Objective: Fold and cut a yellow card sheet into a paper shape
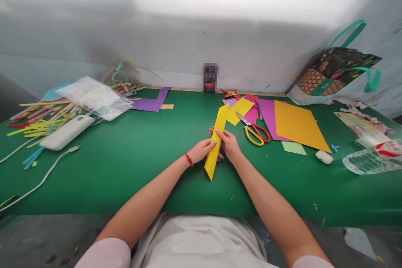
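Note:
A folded strip of yellow paper [216, 144], slanted at both ends, is held tilted above the green table. My left hand [203, 150], with a red bracelet at its wrist, grips the strip from the left, thumb on the front. From the right my right hand [230, 146] pinches the same strip, its thumb on the front and its other fingers partly hidden behind. Just beyond the hands lie scissors [255, 130] with one yellow and one red handle, resting partly on a flat yellow sheet [240, 111].
Orange card [298, 125] and purple paper [268, 117] lie to the right, near an earbud case [324, 157] and a plastic bottle [370, 160] on its side. A patterned bag [326, 77] stands behind. Left are paper strips [34, 127], a power bank [67, 132] and a cable [47, 176].

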Tool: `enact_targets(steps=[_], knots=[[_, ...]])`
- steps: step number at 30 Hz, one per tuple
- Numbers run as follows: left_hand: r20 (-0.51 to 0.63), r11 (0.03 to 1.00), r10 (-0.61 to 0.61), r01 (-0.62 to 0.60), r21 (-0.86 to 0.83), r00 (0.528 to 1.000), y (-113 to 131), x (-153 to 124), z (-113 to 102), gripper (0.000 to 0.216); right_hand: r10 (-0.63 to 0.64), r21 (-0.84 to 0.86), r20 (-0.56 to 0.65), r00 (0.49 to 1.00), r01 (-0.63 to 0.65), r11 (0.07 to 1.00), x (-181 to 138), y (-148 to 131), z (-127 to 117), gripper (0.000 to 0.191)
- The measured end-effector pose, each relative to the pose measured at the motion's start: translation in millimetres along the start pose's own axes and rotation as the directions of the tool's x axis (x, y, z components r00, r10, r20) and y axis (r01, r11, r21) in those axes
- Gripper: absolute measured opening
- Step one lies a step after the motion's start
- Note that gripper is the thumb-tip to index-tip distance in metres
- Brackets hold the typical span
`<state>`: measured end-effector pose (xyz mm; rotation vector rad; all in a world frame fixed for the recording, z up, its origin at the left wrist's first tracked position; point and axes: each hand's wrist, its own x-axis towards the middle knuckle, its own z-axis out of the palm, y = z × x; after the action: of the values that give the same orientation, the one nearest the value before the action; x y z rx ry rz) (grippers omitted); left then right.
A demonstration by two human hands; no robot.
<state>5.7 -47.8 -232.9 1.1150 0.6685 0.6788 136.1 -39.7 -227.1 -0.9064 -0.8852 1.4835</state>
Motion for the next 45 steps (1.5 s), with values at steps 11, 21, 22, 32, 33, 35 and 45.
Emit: enact_targets(steps=[11,21,22,32,33,35,45], knots=[[0.087,1.000,-0.024,0.025,-0.014,0.996,-1,-1,-3,0.045,0.213,-0.044,0.160,0.964,-0.209,0.977,-8,-8,5,0.036],[0.135,0.998,-0.069,0.069,0.001,0.988,5,-4,-3,0.047,0.254,-0.106,0.178,0.950,-0.238,0.965,-9,-7,7,0.039],[0.139,0.997,-0.075,0.076,0.000,0.987,6,-4,-3,0.047,0.248,-0.093,0.175,0.953,-0.235,0.968,-9,-7,7,0.042],[0.147,0.995,-0.095,0.094,0.013,0.985,8,-8,0,0.047,0.150,-0.014,0.161,0.976,-0.150,0.989,-4,-4,1,0.041],[0.139,0.996,-0.092,0.091,0.012,0.986,9,-8,1,0.047,0.158,-0.029,0.162,0.974,-0.156,0.987,-4,-5,1,0.042],[0.123,0.996,-0.092,0.090,0.021,0.988,9,-8,2,0.049,0.181,-0.069,0.163,0.970,-0.171,0.983,-6,-6,1,0.043],[0.078,0.995,-0.081,0.076,0.069,0.994,12,-8,3,0.052,0.197,-0.107,0.141,0.970,-0.183,0.977,-8,-6,8,0.042]])
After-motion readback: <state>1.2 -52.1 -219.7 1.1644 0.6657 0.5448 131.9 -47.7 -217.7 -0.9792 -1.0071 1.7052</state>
